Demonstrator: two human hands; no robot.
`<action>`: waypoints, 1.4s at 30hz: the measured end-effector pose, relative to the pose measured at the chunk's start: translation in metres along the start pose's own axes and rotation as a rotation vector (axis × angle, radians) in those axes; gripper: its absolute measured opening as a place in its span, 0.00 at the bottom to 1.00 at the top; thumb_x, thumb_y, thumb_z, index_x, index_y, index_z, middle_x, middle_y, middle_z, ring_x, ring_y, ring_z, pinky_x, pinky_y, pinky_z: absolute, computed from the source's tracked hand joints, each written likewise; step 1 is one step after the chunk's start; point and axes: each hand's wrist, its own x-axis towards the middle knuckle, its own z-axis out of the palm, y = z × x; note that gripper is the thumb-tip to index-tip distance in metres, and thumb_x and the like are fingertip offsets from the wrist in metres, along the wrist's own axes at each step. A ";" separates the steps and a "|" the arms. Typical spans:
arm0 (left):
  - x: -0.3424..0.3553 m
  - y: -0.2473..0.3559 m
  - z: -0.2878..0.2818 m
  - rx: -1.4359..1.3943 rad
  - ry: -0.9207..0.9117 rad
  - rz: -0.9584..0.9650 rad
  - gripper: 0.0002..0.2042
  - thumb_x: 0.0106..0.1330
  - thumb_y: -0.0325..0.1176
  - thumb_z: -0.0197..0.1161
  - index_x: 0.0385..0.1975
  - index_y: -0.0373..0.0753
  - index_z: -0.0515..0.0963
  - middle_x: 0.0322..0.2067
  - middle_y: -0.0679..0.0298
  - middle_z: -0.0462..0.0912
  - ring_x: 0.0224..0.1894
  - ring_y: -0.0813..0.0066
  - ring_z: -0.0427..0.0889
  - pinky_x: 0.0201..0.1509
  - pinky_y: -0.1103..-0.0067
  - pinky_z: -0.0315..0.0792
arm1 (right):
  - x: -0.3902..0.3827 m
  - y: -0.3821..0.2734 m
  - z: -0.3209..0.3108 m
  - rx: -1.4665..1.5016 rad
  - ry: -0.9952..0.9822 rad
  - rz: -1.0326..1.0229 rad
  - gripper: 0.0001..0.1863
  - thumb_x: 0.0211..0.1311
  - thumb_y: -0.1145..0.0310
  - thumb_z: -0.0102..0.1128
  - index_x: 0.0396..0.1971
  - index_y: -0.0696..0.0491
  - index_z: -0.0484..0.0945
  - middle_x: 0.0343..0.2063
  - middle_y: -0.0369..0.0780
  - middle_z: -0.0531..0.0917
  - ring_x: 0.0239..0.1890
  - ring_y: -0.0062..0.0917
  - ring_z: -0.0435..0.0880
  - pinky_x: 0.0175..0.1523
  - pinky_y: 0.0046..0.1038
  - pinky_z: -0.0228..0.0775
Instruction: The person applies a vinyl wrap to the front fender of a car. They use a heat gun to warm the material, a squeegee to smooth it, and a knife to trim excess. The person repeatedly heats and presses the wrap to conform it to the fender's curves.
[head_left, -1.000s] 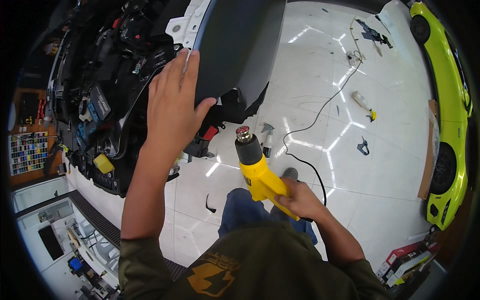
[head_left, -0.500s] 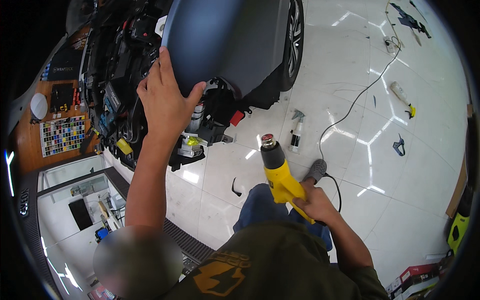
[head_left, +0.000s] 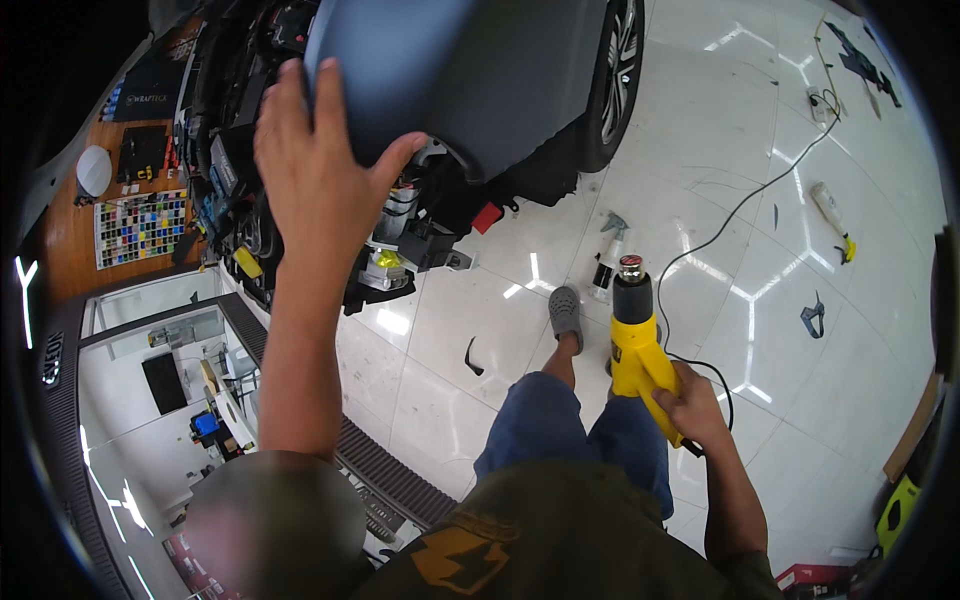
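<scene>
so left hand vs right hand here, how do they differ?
The left hand is raised, fingers spread flat on the matte blue-grey car panel; the right hand is low by the knee. The left holds nothing, while the right is closed around the handle of a yellow heat gun, nozzle pointing away. Both are bare.

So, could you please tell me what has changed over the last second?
The left hand has slid further up the blue-grey car panel, palm flat on it. The right hand keeps gripping the yellow heat gun, nozzle up, off the panel. Nothing was let go.
</scene>
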 end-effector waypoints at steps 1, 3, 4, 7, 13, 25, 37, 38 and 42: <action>0.002 -0.001 0.002 -0.019 -0.030 -0.007 0.40 0.50 0.52 0.72 0.61 0.38 0.65 0.63 0.38 0.57 0.62 0.38 0.63 0.62 0.58 0.62 | 0.002 0.000 -0.002 -0.008 0.006 -0.004 0.24 0.54 0.67 0.60 0.51 0.61 0.71 0.34 0.56 0.82 0.38 0.47 0.83 0.46 0.36 0.73; 0.003 -0.001 0.005 -0.057 -0.088 -0.020 0.39 0.52 0.51 0.72 0.61 0.37 0.66 0.62 0.35 0.57 0.62 0.36 0.63 0.62 0.58 0.64 | 0.006 -0.001 0.003 0.015 0.042 -0.034 0.23 0.54 0.67 0.60 0.49 0.62 0.72 0.33 0.54 0.82 0.36 0.42 0.83 0.45 0.34 0.73; 0.005 0.000 0.005 -0.052 -0.114 -0.022 0.39 0.52 0.50 0.71 0.61 0.37 0.66 0.62 0.35 0.56 0.62 0.36 0.62 0.62 0.58 0.64 | 0.007 0.000 0.004 0.027 0.068 -0.038 0.23 0.53 0.68 0.60 0.48 0.62 0.73 0.33 0.53 0.82 0.35 0.40 0.83 0.44 0.33 0.72; 0.007 -0.001 0.001 -0.036 -0.177 -0.012 0.38 0.53 0.48 0.71 0.62 0.36 0.65 0.63 0.33 0.53 0.63 0.35 0.61 0.62 0.59 0.64 | 0.015 -0.005 0.006 0.087 0.033 -0.039 0.23 0.53 0.67 0.60 0.48 0.62 0.72 0.34 0.53 0.82 0.37 0.41 0.83 0.46 0.33 0.72; 0.005 -0.009 -0.002 -0.020 -0.244 0.072 0.36 0.56 0.42 0.70 0.64 0.38 0.63 0.66 0.33 0.47 0.64 0.35 0.59 0.62 0.60 0.64 | 0.022 -0.013 0.015 0.069 0.000 -0.021 0.23 0.53 0.67 0.61 0.48 0.62 0.73 0.35 0.53 0.82 0.39 0.42 0.83 0.47 0.33 0.72; 0.002 -0.024 -0.021 -0.190 -0.427 0.066 0.38 0.54 0.28 0.68 0.67 0.42 0.59 0.71 0.44 0.35 0.70 0.42 0.49 0.68 0.62 0.59 | 0.019 0.000 0.028 0.134 0.105 -0.120 0.21 0.53 0.67 0.61 0.46 0.62 0.73 0.32 0.56 0.82 0.37 0.47 0.83 0.44 0.37 0.74; -0.007 -0.035 -0.026 -0.496 -0.265 -0.004 0.29 0.56 0.27 0.63 0.61 0.37 0.67 0.68 0.45 0.50 0.67 0.46 0.58 0.67 0.64 0.60 | 0.004 -0.065 0.064 0.085 -0.179 -0.244 0.23 0.55 0.63 0.62 0.48 0.60 0.73 0.32 0.50 0.82 0.35 0.40 0.83 0.43 0.34 0.73; -0.010 -0.035 -0.025 -0.538 -0.185 -0.013 0.26 0.56 0.26 0.63 0.58 0.35 0.70 0.66 0.45 0.56 0.65 0.46 0.63 0.65 0.65 0.62 | 0.003 -0.076 0.067 0.109 -0.209 -0.270 0.24 0.55 0.63 0.63 0.49 0.60 0.73 0.33 0.49 0.83 0.34 0.38 0.83 0.43 0.32 0.73; -0.055 -0.025 -0.033 -0.680 0.137 0.035 0.12 0.58 0.21 0.58 0.42 0.30 0.77 0.46 0.51 0.79 0.49 0.57 0.79 0.53 0.70 0.72 | 0.015 -0.098 0.095 0.343 -0.261 -0.373 0.22 0.59 0.65 0.60 0.51 0.59 0.73 0.32 0.42 0.82 0.31 0.27 0.81 0.39 0.27 0.73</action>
